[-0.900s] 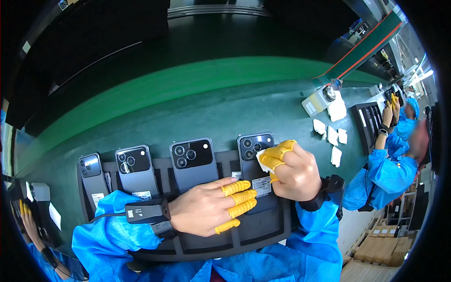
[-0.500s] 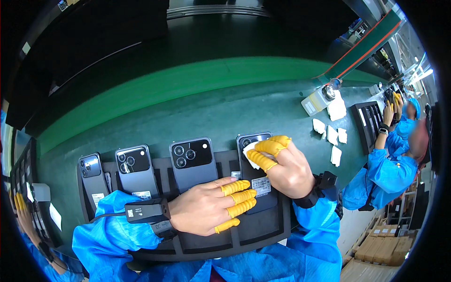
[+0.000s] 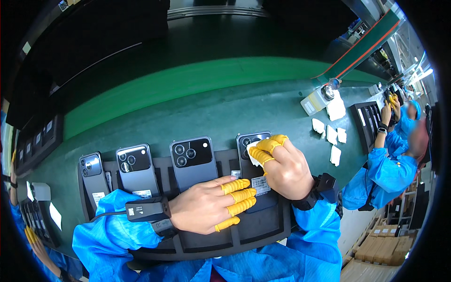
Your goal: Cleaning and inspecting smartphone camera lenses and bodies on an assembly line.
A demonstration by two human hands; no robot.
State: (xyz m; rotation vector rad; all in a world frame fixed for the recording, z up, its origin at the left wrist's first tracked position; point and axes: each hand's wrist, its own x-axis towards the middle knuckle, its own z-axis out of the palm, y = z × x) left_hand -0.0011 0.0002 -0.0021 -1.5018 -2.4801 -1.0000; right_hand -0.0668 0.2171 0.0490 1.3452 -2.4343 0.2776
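Observation:
A black foam tray (image 3: 206,242) lies before me with phones resting in its slots, camera ends up. My right hand (image 3: 287,167), its fingertips in yellow finger cots, pinches a folded white wipe (image 3: 254,160) against the camera area of the rightmost phone (image 3: 245,170). Spread flat, my left hand (image 3: 204,207) has its cot-covered fingers at that phone's left edge, beside its white label (image 3: 260,185). To the left are a second phone (image 3: 194,173), a third phone (image 3: 138,177) and another phone (image 3: 95,182); my left hand and sleeve partly cover their lower ends.
A square bottle (image 3: 315,102) stands at the back right, near several crumpled white wipes (image 3: 331,134). Beyond sits another black tray (image 3: 364,120) by co-workers in blue. A green belt (image 3: 188,77) runs behind, carrying a black tray (image 3: 40,145) at left.
My right hand has shifted slightly with the wipe on the phone. A black tray has come into view on the belt at left, and a co-worker's hand there has moved. My left hand stays put.

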